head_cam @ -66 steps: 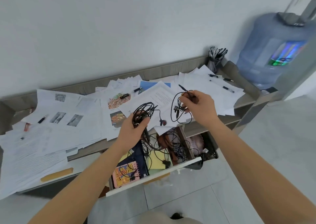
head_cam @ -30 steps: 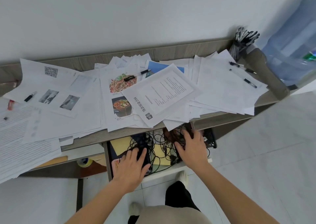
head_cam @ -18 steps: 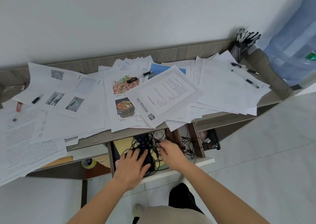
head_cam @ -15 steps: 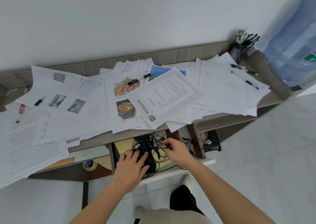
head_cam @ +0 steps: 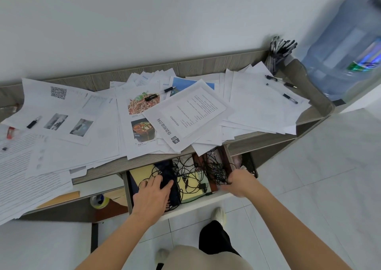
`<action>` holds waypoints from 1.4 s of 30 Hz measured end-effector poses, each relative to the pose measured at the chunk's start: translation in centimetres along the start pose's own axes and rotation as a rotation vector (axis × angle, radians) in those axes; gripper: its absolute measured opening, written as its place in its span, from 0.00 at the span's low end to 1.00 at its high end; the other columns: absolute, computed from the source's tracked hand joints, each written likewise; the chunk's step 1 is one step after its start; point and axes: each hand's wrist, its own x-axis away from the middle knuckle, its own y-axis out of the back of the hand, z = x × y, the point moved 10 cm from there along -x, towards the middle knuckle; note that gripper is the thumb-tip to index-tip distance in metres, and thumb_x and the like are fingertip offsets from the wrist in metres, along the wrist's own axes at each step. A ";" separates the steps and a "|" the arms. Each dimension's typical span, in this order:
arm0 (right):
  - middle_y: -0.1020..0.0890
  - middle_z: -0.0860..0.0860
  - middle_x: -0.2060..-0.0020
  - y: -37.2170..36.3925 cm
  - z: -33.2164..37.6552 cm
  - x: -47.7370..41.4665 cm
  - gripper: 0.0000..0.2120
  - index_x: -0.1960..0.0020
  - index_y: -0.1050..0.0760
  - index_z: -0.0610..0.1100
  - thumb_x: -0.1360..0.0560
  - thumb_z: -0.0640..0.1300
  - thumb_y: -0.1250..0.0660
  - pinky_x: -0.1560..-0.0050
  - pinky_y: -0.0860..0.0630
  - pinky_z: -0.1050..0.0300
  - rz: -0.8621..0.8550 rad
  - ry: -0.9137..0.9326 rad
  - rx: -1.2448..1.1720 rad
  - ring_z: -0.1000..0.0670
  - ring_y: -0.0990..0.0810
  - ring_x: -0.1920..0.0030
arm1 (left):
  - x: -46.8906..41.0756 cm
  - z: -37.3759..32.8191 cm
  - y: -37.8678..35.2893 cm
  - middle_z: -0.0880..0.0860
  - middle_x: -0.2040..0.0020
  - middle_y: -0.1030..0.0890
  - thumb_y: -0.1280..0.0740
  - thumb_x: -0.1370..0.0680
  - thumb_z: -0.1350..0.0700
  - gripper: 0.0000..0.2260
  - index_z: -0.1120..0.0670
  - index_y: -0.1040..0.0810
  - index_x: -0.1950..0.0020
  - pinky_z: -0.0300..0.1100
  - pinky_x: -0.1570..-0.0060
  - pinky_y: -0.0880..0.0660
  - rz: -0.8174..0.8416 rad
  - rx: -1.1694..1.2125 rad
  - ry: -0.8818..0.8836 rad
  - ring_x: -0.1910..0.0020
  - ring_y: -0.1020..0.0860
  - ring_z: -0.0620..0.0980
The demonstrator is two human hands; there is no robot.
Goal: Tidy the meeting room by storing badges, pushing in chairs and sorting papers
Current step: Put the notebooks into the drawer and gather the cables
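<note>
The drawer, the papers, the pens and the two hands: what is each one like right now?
Drawer: pulled open, full of tangled black cords.
Papers: spread in a messy, overlapping heap on the desk.
Pens in the holder: standing upright.
Left hand: flat on a dark item in the drawer.
Right hand: gripping cords.

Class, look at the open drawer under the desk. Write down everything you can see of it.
The drawer is pulled out below the paper-covered desk, with a white front edge and grey-brown wooden sides. A wooden divider splits it. The bigger left compartment holds a yellow pad, a dark flat object and tangled black cords; the narrow right one holds more cords. The left hand lies flat on the contents; the right hand has its grip on the right-hand cords.
</note>
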 end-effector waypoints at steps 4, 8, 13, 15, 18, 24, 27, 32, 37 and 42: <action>0.26 0.49 0.71 -1.2 0.1 -0.7 0.10 0.63 0.24 0.40 0.24 0.42 0.34 0.75 0.34 0.63 0.022 -0.057 -0.047 0.51 0.26 0.70 | 0.1 -0.7 0.9 0.53 0.49 0.22 0.47 0.18 0.41 0.23 0.50 0.21 0.34 0.51 0.52 0.27 -0.021 0.024 -0.013 0.51 0.24 0.54; 0.26 0.48 0.72 -1.1 0.9 -1.6 0.14 0.69 0.29 0.42 0.26 0.43 0.33 0.73 0.33 0.61 -0.007 -0.017 -0.081 0.48 0.24 0.67 | 1.5 -0.1 2.9 0.56 0.39 0.23 0.42 0.19 0.40 0.23 0.52 0.23 0.32 0.52 0.47 0.27 -0.169 0.111 0.020 0.45 0.24 0.55; 0.21 0.45 0.53 -1.1 2.4 -1.6 0.14 0.54 0.27 0.42 0.30 0.49 0.26 0.60 0.24 0.59 -0.008 -0.051 -0.003 0.46 0.19 0.51 | 2.8 2.6 2.2 0.59 0.40 0.25 0.52 0.17 0.40 0.25 0.48 0.25 0.29 0.53 0.53 0.25 -0.105 0.139 0.204 0.48 0.24 0.59; 0.29 0.41 0.39 -1.2 2.0 -1.7 0.30 0.37 0.35 0.40 0.31 0.46 0.23 0.46 0.22 0.53 -0.063 -0.122 -0.013 0.42 0.22 0.41 | 3.0 3.2 0.9 0.59 0.39 0.26 0.60 0.18 0.35 0.29 0.43 0.34 0.24 0.51 0.56 0.24 0.025 0.163 0.271 0.49 0.23 0.58; 0.34 0.41 0.37 -1.1 1.9 -1.7 0.36 0.33 0.43 0.43 0.31 0.42 0.24 0.47 0.22 0.53 -0.120 -0.175 -0.010 0.42 0.22 0.42 | 3.4 2.9 -2.3 0.58 0.29 0.37 0.53 0.23 0.27 0.32 0.34 0.58 0.21 0.50 0.45 0.25 0.287 0.255 0.354 0.35 0.29 0.59; 0.24 0.40 0.37 -1.8 3.7 -2.2 0.19 0.32 0.30 0.38 0.23 0.35 0.36 0.44 0.22 0.52 -0.119 -0.037 0.093 0.43 0.21 0.39 | 1.0 -0.4 -3.2 0.60 0.27 0.43 0.37 0.20 0.40 0.36 0.38 0.57 0.20 0.44 0.45 0.22 0.324 0.371 0.250 0.42 0.23 0.55; 0.19 0.42 0.46 -2.3 3.6 -2.6 0.10 0.44 0.23 0.39 0.23 0.35 0.37 0.51 0.25 0.57 -0.149 0.000 -0.226 0.43 0.20 0.47 | -0.2 -1.4 -3.4 0.60 0.27 0.43 0.37 0.18 0.49 0.34 0.41 0.54 0.19 0.42 0.48 0.22 0.290 0.372 0.219 0.48 0.22 0.53; 0.15 0.49 0.50 -2.1 3.9 -2.8 0.08 0.43 0.20 0.46 0.20 0.43 0.36 0.43 0.24 0.52 -0.144 0.122 -0.817 0.47 0.18 0.47 | -1.7 -2.4 -3.0 0.59 0.26 0.45 0.36 0.18 0.54 0.32 0.42 0.50 0.20 0.40 0.46 0.25 0.241 0.501 0.217 0.46 0.23 0.54; 0.20 0.42 0.43 -1.8 4.2 -2.3 0.14 0.38 0.24 0.43 0.18 0.45 0.43 0.46 0.25 0.51 -0.099 0.218 -0.048 0.41 0.22 0.43 | -3.1 -1.9 -3.5 0.65 0.24 0.45 0.39 0.17 0.59 0.31 0.46 0.51 0.19 0.41 0.50 0.25 0.204 0.371 0.245 0.50 0.21 0.56; 0.28 0.41 0.38 0.3 3.6 -1.3 0.18 0.34 0.32 0.41 0.19 0.49 0.45 0.43 0.26 0.47 -0.249 0.124 0.083 0.40 0.27 0.37 | -3.5 -1.3 -4.3 0.61 0.27 0.41 0.34 0.21 0.62 0.41 0.45 0.58 0.19 0.44 0.51 0.23 0.241 0.196 0.248 0.47 0.24 0.55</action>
